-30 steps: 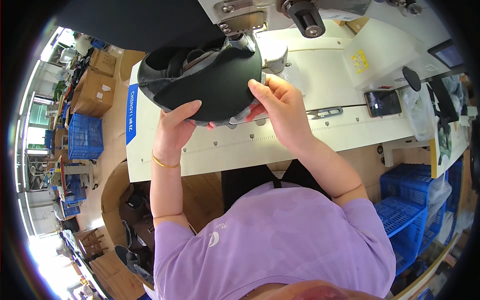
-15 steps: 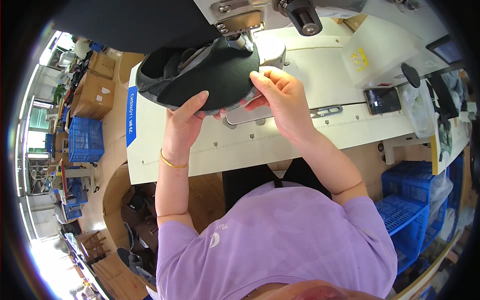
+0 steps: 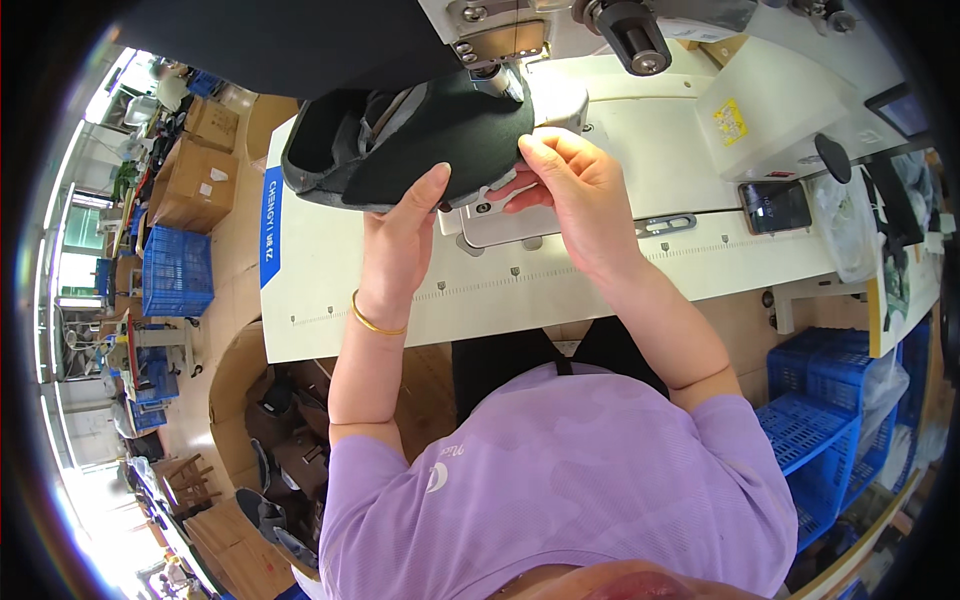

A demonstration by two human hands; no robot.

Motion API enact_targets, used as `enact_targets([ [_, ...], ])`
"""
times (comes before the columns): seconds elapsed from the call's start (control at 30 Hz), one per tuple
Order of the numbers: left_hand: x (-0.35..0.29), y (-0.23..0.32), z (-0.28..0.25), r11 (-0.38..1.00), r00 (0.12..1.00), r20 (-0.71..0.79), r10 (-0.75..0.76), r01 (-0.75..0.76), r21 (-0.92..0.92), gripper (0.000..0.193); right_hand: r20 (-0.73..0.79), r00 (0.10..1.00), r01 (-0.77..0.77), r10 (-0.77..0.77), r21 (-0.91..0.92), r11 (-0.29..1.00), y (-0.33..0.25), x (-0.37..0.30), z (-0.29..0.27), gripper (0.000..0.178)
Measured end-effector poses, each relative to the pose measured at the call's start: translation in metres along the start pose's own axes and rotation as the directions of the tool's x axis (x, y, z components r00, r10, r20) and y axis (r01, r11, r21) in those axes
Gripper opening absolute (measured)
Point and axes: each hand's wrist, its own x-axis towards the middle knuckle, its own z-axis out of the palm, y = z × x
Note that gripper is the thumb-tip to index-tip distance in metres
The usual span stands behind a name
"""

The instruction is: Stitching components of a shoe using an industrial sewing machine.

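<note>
- A black fabric shoe upper with a grey lining (image 3: 420,140) lies on the cream sewing table (image 3: 620,270), its right end tucked under the needle head of the grey industrial sewing machine (image 3: 500,35).
- The left hand (image 3: 400,245) reaches up from below with fingers stretched flat; its fingertips press on the lower edge of the shoe upper, and a thin gold bangle (image 3: 375,322) circles the wrist.
- The right hand (image 3: 575,190) is pinched on the right edge of the shoe upper, thumb and fingers closed on the fabric just beside the needle.
- The two hands sit near one another, apart, with the upper's lower edge between them.
- A silver metal plate (image 3: 505,222) set in the table shows below the upper, partly hidden by both hands.
- The machine's arm and a black round knob (image 3: 635,40) overhang the work and hide the upper's top edge.
- To the right on the table lies a dark phone (image 3: 775,208), with a black round pad (image 3: 832,155) just above it.
- A pale boxlike cover (image 3: 760,120) stands behind them, bearing a small yellow square sticker (image 3: 730,120).
- A blue upright label strip (image 3: 271,225) runs along the table's left edge.
- Brown cardboard boxes (image 3: 195,185) stand on the floor at the left, one with a small white label; a blue plastic crate (image 3: 178,272) sits below them.
- More blue plastic crates (image 3: 815,420) are stacked at the lower right, under the table's end.
- The person wears a lilac short-sleeved shirt (image 3: 560,480) with a small white emblem at the left chest.
</note>
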Motion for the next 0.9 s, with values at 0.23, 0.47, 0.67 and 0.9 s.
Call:
enact_targets([
  [0.23,-0.002,-0.005,0.003,1.000,0.999,-0.052,-0.007,0.008,0.020,0.034,-0.001,1.000,0.003,-0.003,-0.010,1.000,0.005,0.002,-0.002,0.022],
  [0.47,-0.004,-0.016,0.019,0.973,0.990,-0.065,0.124,-0.109,0.202,0.028,-0.037,0.999,-0.015,0.016,0.027,1.000,0.002,0.002,0.000,0.021],
  [0.67,-0.006,-0.029,0.032,0.965,0.982,-0.061,0.177,-0.161,0.205,0.025,-0.033,0.999,0.007,-0.005,0.049,0.999,0.005,0.003,-0.001,0.021],
  [0.9,-0.012,-0.038,0.071,0.970,0.960,-0.170,0.223,-0.202,0.134,0.026,-0.052,0.999,0.008,-0.004,0.076,0.997,0.005,0.003,-0.005,0.020],
])
